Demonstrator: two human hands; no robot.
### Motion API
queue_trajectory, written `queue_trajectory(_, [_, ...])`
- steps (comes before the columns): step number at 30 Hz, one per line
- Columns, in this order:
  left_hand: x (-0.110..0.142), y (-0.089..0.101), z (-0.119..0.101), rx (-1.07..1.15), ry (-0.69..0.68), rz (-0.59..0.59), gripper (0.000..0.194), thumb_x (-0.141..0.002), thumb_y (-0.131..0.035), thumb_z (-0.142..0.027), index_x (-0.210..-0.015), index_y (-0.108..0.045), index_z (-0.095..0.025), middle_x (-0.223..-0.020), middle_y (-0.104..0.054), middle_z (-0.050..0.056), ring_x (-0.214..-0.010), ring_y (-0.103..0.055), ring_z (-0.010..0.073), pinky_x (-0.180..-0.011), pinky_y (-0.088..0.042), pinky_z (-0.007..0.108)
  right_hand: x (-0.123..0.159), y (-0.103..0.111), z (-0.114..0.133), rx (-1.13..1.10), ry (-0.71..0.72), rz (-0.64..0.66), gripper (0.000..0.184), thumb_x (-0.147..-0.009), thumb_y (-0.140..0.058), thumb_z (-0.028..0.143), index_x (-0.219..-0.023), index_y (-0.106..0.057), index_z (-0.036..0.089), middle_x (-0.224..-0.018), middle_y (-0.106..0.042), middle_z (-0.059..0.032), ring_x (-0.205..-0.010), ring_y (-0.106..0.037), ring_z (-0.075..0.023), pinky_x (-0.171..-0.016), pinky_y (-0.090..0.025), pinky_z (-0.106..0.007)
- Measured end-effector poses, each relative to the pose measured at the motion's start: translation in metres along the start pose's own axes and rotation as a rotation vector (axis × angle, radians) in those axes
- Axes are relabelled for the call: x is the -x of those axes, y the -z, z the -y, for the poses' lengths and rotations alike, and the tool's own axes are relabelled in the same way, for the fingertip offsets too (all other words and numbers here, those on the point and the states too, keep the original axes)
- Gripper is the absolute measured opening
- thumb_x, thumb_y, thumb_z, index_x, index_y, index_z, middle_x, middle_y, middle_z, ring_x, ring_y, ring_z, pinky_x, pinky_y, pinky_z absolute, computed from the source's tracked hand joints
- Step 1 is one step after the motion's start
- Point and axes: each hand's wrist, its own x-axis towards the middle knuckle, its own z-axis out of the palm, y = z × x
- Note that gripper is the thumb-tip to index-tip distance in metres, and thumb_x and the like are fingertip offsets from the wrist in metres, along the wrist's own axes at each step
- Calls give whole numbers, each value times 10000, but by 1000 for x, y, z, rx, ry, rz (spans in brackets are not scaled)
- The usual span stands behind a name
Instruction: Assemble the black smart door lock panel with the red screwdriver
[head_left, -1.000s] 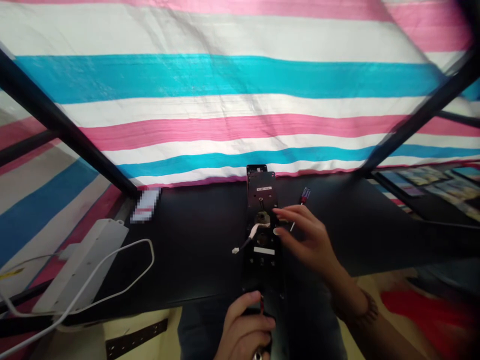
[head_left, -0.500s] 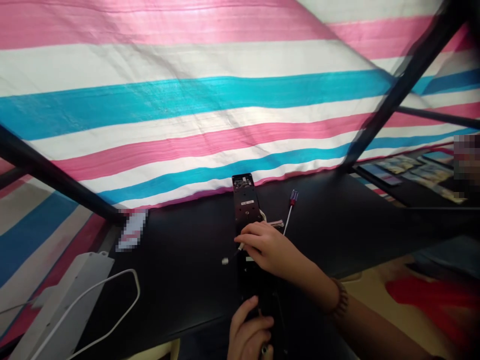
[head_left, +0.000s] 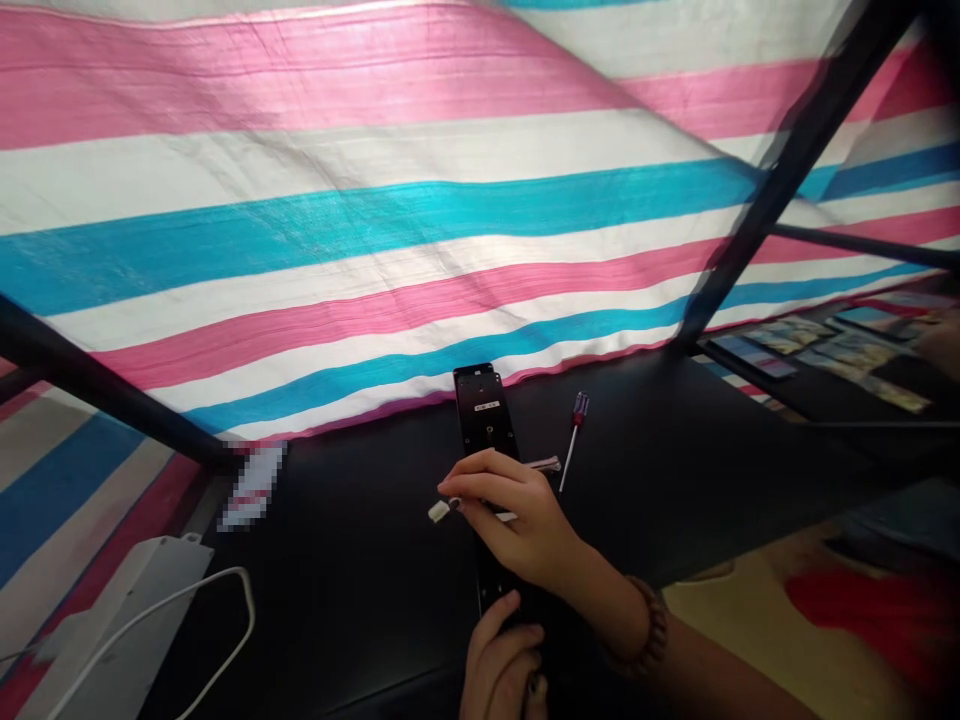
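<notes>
A long black lock plate (head_left: pixel 481 415) lies lengthwise on the black table (head_left: pixel 337 560), its middle covered by my right hand (head_left: pixel 510 515). My right hand's fingertips pinch a white cable (head_left: pixel 504 516) beside its white plug (head_left: pixel 438 512). A flat pale ribbon (head_left: pixel 541 464) sticks out behind my fingers. To the right, a small screwdriver (head_left: pixel 576 420) with a red and blue handle rests close to the plate. At the plate's near end, my left hand (head_left: pixel 501 662) is curled around a dark tool handle (head_left: pixel 537 686), mostly hidden by my fingers.
A white power strip (head_left: pixel 127 620) with a looped white cord (head_left: pixel 187 625) sits at the lower left. Black metal bars (head_left: pixel 795 170) cross a striped tarp (head_left: pixel 360 220). Picture cards (head_left: pixel 840 350) lie at the upper right, and red cloth (head_left: pixel 847 610) shows at the lower right.
My right hand has moved left over the plate and now pinches the cable by its plug. My view has tilted, so the plate and screwdriver sit lower in the picture.
</notes>
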Motion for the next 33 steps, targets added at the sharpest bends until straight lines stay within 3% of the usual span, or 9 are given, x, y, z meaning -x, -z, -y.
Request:
queue_trajectory(5, [-7,-10,11,6,-71,8,199,-894,-499,-48,-934,-652,-169,-913,-732,83,-1108,-687,266,-871,-625,382,18,12,6,1,34,-10,347,-915,-525,42,-1146,-698,234,-1076,-682,-90,-981,-676,-163,-826,-578,-284])
queue_trajectory(8, [-10,-11,18,23,-87,40,221,-895,-483,-47,-981,-653,-159,-955,-724,98,-1137,-672,283,-891,-622,412,44,20,1,1,-25,34,428,-921,-475,28,-1225,-666,261,-1191,-658,-98,-1060,-662,-177,-861,-585,-299])
queue_trajectory(10, [-13,-11,23,32,-91,50,238,-888,-471,-29,-993,-645,-153,-986,-721,106,-1165,-661,290,-904,-620,416,66,23,-9,29,-88,-11,457,-940,-437,50,-1280,-634,283,-1274,-629,-98,-1128,-643,-192,-929,-574,-341])
queue_trajectory(12, [-14,-10,27,49,-120,71,240,-879,-474,-18,-998,-636,-149,-998,-717,106,-1182,-654,294,-917,-617,413,87,23,-24,99,-193,-166,406,-964,-433,103,-1258,-641,290,-1267,-633,-90,-1173,-622,-206,-1001,-539,-389])
queue_trajectory(14, [-14,-10,31,60,-157,113,239,-873,-486,-16,-1011,-629,-149,-1000,-716,102,-1189,-651,295,-927,-612,413,103,21,-40,155,-397,-336,323,-984,-464,194,-1238,-646,274,-1273,-633,-94,-1205,-605,-221,-1036,-513,-417])
queue_trajectory(16, [-13,-10,34,56,-173,150,249,-870,-490,-13,-1033,-624,-145,-1015,-711,107,-1204,-641,296,-932,-608,414,111,16,-55,108,-588,-375,340,-988,-496,295,-1309,-604,263,-1332,-619,-103,-1234,-597,-234,-1044,-511,-433])
queue_trajectory(19, [-11,-10,38,12,-177,179,268,-859,-499,-3,-1053,-625,-138,-1063,-698,119,-1263,-595,294,-973,-586,426,111,7,-70,-45,-732,-302,492,-978,-521,404,-1449,-495,263,-1470,-546,-95,-1306,-567,-233,-1102,-473,-436])
queue_trajectory(25, [-14,-8,33,-210,-76,196,253,-855,-541,-33,-1000,-669,-196,-1238,-630,109,-1404,-422,330,-1139,-364,658,97,-5,-78,-210,-789,-307,606,-948,-545,515,-1495,-458,269,-1560,-450,-53,-1468,-388,-231,-1233,-281,-449])
queue_trajectory(33, [-7,-10,27,-201,23,235,240,-880,-528,-38,-1003,-650,-203,-1401,-529,121,-1425,-385,320,-1057,-500,546,96,-3,-79,-195,-796,-327,601,-923,-598,508,-1460,-503,253,-1532,-474,-53,-1448,-418,-261,-1218,-299,-481])
